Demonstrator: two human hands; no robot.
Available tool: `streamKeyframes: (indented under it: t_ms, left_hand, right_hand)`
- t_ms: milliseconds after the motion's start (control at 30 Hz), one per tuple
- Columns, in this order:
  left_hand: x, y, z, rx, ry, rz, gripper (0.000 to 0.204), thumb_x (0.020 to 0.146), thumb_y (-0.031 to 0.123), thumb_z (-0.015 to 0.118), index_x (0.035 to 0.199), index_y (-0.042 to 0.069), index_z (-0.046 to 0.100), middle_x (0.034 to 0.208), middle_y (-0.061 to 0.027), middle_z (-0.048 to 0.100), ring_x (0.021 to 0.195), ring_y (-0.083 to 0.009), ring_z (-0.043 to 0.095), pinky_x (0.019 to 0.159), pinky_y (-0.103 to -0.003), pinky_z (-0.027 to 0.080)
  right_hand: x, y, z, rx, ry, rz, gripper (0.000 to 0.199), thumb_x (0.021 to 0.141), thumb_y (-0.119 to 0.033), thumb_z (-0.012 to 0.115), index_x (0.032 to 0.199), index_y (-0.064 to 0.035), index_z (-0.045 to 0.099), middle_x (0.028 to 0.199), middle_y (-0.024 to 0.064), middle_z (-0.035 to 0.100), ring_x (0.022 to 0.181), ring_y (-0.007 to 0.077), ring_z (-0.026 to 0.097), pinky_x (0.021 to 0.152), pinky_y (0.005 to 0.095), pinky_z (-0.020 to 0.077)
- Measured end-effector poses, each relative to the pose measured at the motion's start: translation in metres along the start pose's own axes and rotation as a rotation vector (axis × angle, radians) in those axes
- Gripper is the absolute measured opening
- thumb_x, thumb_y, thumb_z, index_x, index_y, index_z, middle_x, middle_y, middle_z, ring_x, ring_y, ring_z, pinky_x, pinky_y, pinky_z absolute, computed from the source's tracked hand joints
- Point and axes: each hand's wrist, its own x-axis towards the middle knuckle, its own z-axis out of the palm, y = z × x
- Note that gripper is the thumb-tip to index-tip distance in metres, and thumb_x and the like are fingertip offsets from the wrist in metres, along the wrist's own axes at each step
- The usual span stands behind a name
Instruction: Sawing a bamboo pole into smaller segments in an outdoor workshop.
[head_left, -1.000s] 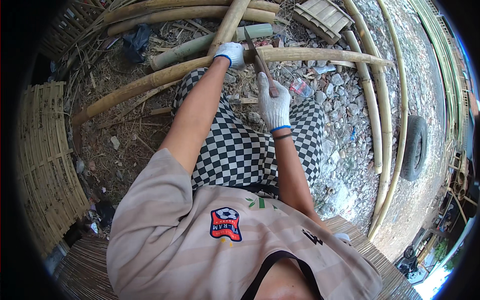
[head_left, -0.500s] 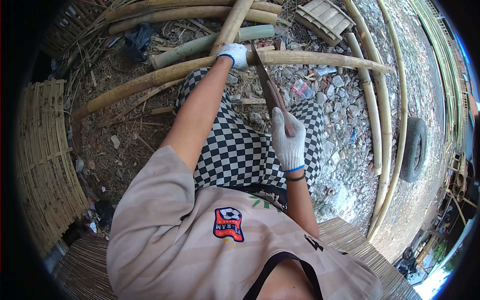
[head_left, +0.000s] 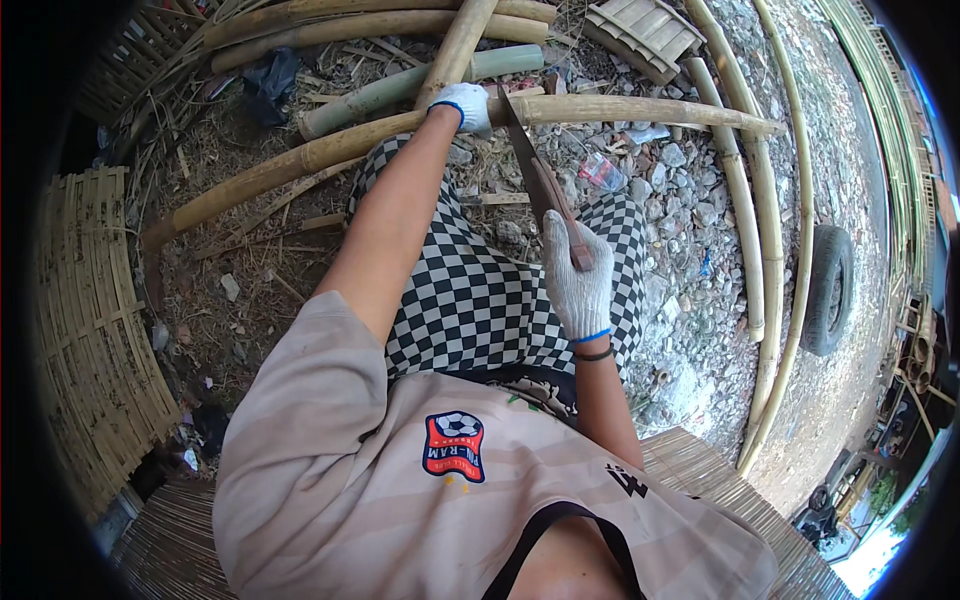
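Observation:
A long yellowish bamboo pole (head_left: 640,111) lies crosswise in front of my knees, over other bamboo. My left hand (head_left: 464,105), in a white knit glove, is closed around it just left of a hand saw (head_left: 524,150). The saw's dark blade rests across the pole with its far end at the bamboo. My right hand (head_left: 580,275), gloved too, grips the saw's wooden handle above my right thigh. Whether the blade has cut into the bamboo cannot be made out. A thick bamboo length (head_left: 458,55) runs away from me beyond my left hand.
A greenish bamboo piece (head_left: 380,98) lies beyond the pole. More bamboo poles (head_left: 765,220) and a tyre (head_left: 828,290) are at the right. Woven bamboo panels (head_left: 95,330) stand at the left. A slatted bamboo piece (head_left: 645,35) sits far off on rubble.
The saw and my right hand have barely shifted, and the blade still lies across the pole. My left hand keeps its hold. The whole view has moved slightly.

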Motion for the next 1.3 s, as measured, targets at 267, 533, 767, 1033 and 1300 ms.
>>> streamKeyframes:
  t_ms: [267,533,767,1033,1300]
  left_hand:
    - [0.011,0.003,0.008,0.024,-0.018,0.032,0.056,0.066,0.034,0.086,0.112,0.003,0.077,0.118,-0.0193,0.075,0.108,-0.0336,0.073,0.097,-0.044,0.058]
    - [0.019,0.02,-0.004,-0.042,-0.01,0.049,0.055,0.069,0.032,0.084,0.112,-0.002,0.076,0.118,-0.0228,0.074,0.108,-0.0346,0.073,0.097,-0.045,0.058]
    - [-0.006,0.003,-0.003,0.01,-0.034,0.04,0.058,0.067,0.033,0.086,0.114,0.0,0.076,0.12,-0.0219,0.073,0.11,-0.0341,0.072,0.096,-0.044,0.058]
    - [0.016,0.024,-0.003,-0.033,-0.049,0.034,0.064,0.065,0.034,0.087,0.119,0.001,0.075,0.123,-0.0208,0.072,0.113,-0.0335,0.071,0.1,-0.043,0.057]
    - [0.004,0.01,-0.01,-0.033,-0.004,0.051,0.054,0.066,0.03,0.085,0.11,0.0,0.078,0.114,-0.0209,0.075,0.106,-0.0338,0.073,0.094,-0.044,0.059]
  right_hand:
    - [0.047,0.001,0.021,0.124,-0.032,0.026,0.048,0.106,-0.042,0.059,0.096,0.0038,0.071,0.062,0.0055,0.058,0.059,0.0098,0.05,0.056,0.0311,0.0425]
    - [0.088,0.032,0.058,0.041,0.13,-0.116,0.041,0.105,-0.031,0.061,0.083,0.0036,0.064,0.061,0.01,0.056,0.056,0.0186,0.049,0.056,0.0365,0.0428]
    - [-0.004,0.001,-0.006,0.028,-0.033,0.038,0.039,0.106,-0.035,0.062,0.1,0.0026,0.072,0.068,0.0079,0.064,0.063,0.0122,0.058,0.061,0.0326,0.0488]
    - [0.083,0.026,0.033,-0.081,0.037,-0.067,0.046,0.106,-0.037,0.061,0.089,0.0053,0.066,0.063,0.0085,0.053,0.06,0.0139,0.045,0.057,0.0341,0.0409]
    - [0.051,0.02,0.012,0.07,-0.007,-0.036,0.043,0.106,-0.035,0.062,0.085,0.0026,0.065,0.063,0.0,0.054,0.059,0.0072,0.044,0.053,0.0281,0.0372]
